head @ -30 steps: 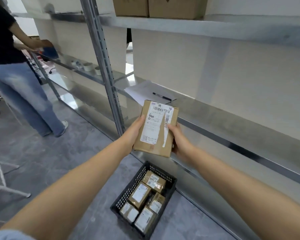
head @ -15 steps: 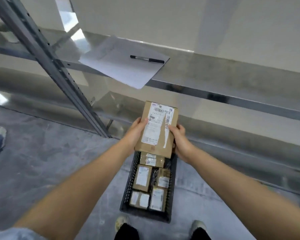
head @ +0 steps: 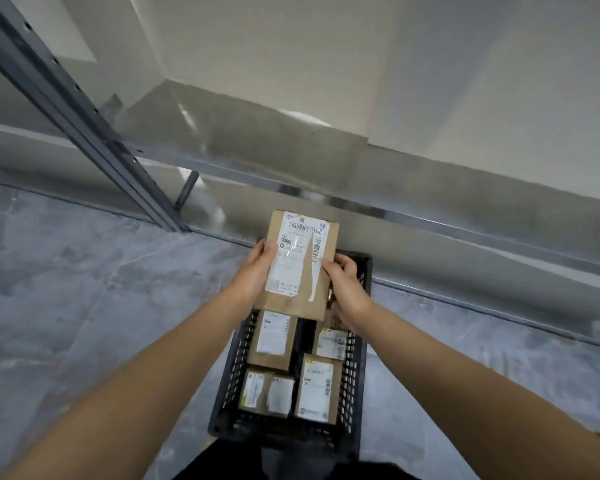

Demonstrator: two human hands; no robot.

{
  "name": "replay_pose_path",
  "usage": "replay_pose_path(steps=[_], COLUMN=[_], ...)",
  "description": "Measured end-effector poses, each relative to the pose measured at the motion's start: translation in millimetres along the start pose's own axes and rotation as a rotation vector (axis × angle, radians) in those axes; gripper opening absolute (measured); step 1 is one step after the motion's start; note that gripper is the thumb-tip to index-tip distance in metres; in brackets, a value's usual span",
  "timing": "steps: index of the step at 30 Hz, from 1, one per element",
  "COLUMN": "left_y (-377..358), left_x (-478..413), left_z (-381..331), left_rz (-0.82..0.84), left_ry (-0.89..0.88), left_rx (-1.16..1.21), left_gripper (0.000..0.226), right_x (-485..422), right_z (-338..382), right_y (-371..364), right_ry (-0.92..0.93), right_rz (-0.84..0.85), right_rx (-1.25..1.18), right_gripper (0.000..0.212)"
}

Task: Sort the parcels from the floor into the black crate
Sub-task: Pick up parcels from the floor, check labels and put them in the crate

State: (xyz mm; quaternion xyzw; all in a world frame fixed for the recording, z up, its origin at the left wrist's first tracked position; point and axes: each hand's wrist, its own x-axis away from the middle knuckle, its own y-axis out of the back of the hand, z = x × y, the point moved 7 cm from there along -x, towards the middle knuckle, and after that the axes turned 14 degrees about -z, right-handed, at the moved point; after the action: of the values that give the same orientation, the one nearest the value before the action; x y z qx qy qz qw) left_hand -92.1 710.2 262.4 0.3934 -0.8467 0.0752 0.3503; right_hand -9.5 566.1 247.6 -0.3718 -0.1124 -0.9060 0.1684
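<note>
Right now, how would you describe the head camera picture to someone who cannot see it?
A left hand and a right hand grip a brown labelled parcel by its sides above a black crate on a grey floor. Several smaller labelled parcels already lie inside the crate, which stands beside a metal shelf rack.

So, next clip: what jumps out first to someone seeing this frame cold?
A labelled cardboard parcel is held at centre frame, with the left hand and right hand on its two sides. Directly beneath it on the grey floor sits the black crate, already holding several smaller labelled parcels.
</note>
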Motion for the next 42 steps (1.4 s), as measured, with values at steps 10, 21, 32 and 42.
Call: replay_pose_path(steps=[10,21,32,42], left_y=[-26.7,-22.4,-38.0,-8.9], left_x=[-162.7,-181.8,-163.1,-127.9], left_z=[174.2,178.4,148.5,106.8], left_rz=[-0.143,-0.416,-0.426,-0.309], left_ry=[-0.044,-0.418,-0.627,-0.353], left_rx=[-0.044,-0.239,-0.722,-0.368], left_gripper=[0.049,0.038,0.055,0.029], right_x=[-161.6,-200.4,-204.3,-159.2], right_z=[-149.3,-171.8,-170.3,-131.2], right_y=[-36.9,-67.5,-77.4,-31.6], right_ry=[0.084,0.27,0.212,0.134], right_rz=[0.016,0.045,0.031,-0.004], right_rx=[0.089,0.067,0.067,0.291], right_gripper=[0.06,0.05,0.067,0.072])
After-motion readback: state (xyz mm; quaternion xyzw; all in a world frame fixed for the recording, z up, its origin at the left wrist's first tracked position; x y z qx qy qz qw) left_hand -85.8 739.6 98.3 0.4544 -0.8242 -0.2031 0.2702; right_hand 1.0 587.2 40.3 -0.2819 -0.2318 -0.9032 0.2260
